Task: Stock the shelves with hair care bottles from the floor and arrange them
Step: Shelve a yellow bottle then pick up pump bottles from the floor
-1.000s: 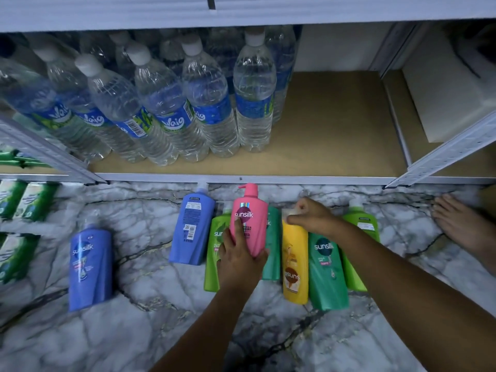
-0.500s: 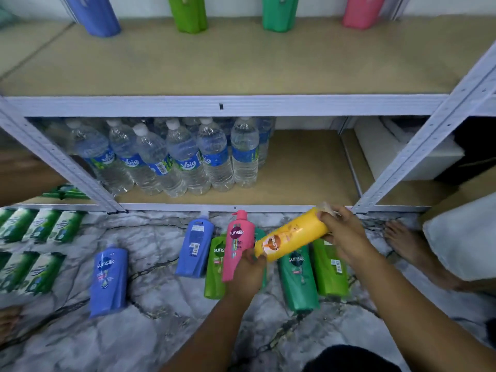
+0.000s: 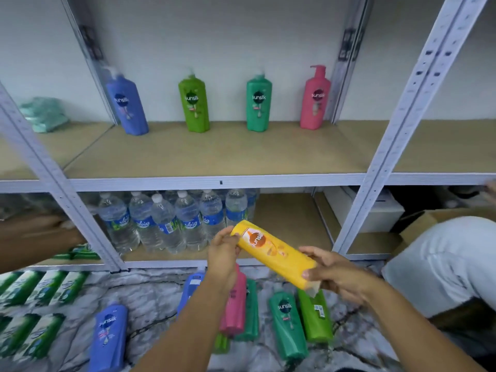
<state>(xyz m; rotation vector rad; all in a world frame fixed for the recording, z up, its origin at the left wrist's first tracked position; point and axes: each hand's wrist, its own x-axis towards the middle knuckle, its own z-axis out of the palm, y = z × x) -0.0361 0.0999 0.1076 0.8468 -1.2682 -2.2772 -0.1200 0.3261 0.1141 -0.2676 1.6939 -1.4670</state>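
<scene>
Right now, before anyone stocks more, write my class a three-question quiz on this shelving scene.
1. True or false: both hands hold the yellow bottle.
2. How many bottles stand on the upper shelf?
3. Which stands furthest right there: A blue, B pink, C teal?

Key: 1 true: the left hand holds its base, the right hand its cap end. 2 four. 3 B, the pink bottle.
</scene>
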